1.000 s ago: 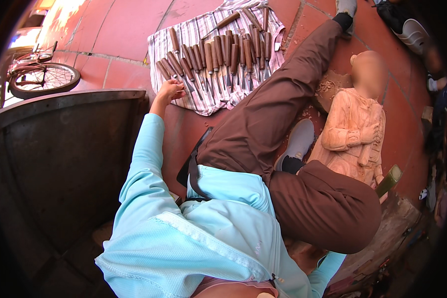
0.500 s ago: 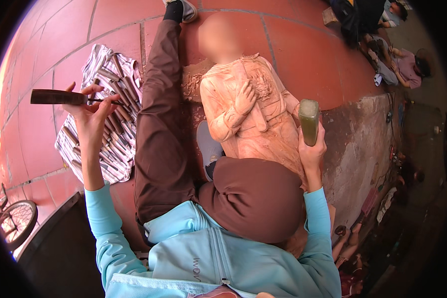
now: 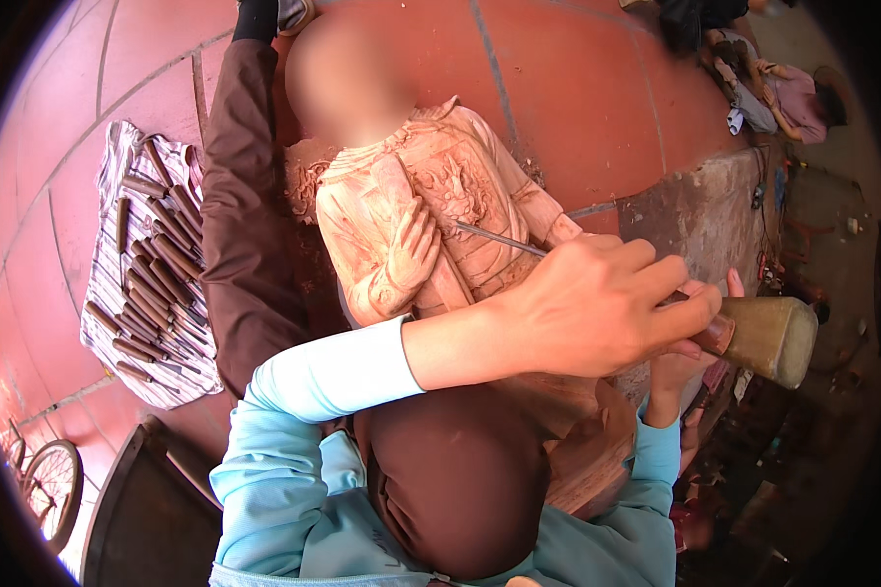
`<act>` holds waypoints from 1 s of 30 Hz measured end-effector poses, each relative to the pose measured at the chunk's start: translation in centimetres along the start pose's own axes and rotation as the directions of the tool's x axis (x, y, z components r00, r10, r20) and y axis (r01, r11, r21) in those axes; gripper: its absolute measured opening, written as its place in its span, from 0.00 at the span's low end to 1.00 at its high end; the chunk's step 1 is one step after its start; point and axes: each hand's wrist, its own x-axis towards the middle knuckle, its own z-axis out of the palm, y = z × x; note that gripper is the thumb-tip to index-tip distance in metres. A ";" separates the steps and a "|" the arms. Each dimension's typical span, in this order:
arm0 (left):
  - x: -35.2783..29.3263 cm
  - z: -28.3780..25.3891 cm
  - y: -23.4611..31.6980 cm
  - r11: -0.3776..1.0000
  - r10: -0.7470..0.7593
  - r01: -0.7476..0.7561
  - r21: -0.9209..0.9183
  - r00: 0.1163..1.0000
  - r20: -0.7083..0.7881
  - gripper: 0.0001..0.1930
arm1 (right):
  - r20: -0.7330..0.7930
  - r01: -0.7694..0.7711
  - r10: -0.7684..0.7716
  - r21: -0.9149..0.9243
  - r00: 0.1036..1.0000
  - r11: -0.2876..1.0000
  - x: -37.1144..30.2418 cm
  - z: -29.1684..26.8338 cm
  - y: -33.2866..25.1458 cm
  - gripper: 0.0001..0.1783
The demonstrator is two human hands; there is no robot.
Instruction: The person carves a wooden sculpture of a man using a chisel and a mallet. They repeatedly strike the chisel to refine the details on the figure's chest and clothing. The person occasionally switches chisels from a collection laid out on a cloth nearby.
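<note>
A carved wooden statue (image 3: 401, 205) of a robed figure lies on its back before me, one carved hand on its chest. My left hand (image 3: 597, 303) reaches across it, fingers closed round a chisel (image 3: 504, 240). The chisel's thin metal blade points to the relief on the statue's chest, its tip at or very near the wood. At the right, partly hidden behind my left hand, my right hand (image 3: 683, 367) is closed on a mallet (image 3: 778, 338) with a squared greenish-brown head. The mallet head is close against the end of the chisel's handle; whether they touch I cannot tell.
Several wood-handled carving tools (image 3: 157, 264) lie on a striped cloth (image 3: 103, 284) at the left. My brown-trousered legs (image 3: 255, 196) flank the statue on red floor tiles (image 3: 568, 98). A bicycle wheel (image 3: 54, 489) shows at the lower left. Other people (image 3: 793, 103) sit at the far right.
My left hand has swung from above the tool cloth across to the statue, bringing the chisel blade to its chest. The mallet has tilted over to the right, and my view has shifted.
</note>
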 end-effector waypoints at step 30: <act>-3.3 -0.5 -2.3 0.982 0.077 -0.153 -0.109 0.856 -0.511 0.10 | 0.292 0.387 -0.261 -0.572 0.920 0.723 2.5 -3.2 -4.8 0.39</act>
